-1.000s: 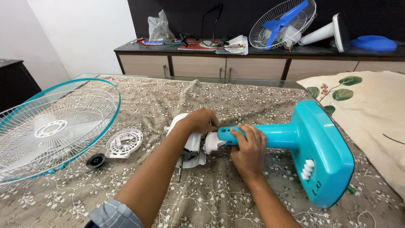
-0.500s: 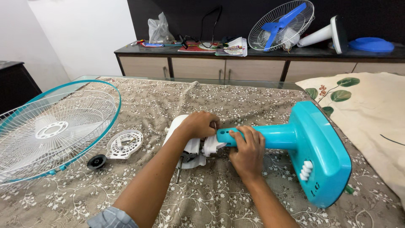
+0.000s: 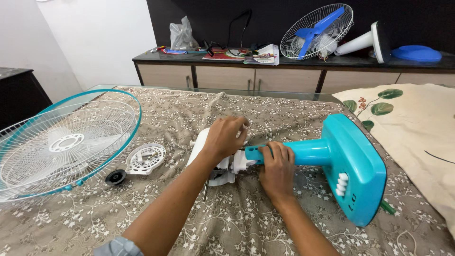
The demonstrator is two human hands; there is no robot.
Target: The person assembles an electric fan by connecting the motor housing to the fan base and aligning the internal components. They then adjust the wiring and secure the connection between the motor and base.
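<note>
Left hand (image 3: pixel 226 136) of mine sits curled over the top of the white motor housing (image 3: pixel 204 151), fingers bent down onto it but, as far as I can see, resting and pressing rather than fully wrapped; I cannot tell whether anything small is pinched under the fingertips. My right hand (image 3: pixel 276 167) is closed around the teal stand neck (image 3: pixel 303 152), just where it meets the white joint piece (image 3: pixel 238 162). The whole fan body lies on its side near the middle of the table, with the teal base (image 3: pixel 356 167) tipped up toward the right edge.

What worries me is that joint. The base looks heavy and stands on its edge, so if my right-hand grip slackens I judge the neck could roll and twist the white joint out of line with the housing. A dark metal shaft (image 3: pixel 205 188) pokes out below the housing toward the near edge; pressing down hard with the left hand could bend it against the patterned cloth (image 3: pixel 246 223).

Toward the left edge lie the teal-rimmed wire grille (image 3: pixel 66 142), a white round plate (image 3: pixel 145 159) and a small black knob (image 3: pixel 115 177), which could roll if the cloth is tugged.
</note>
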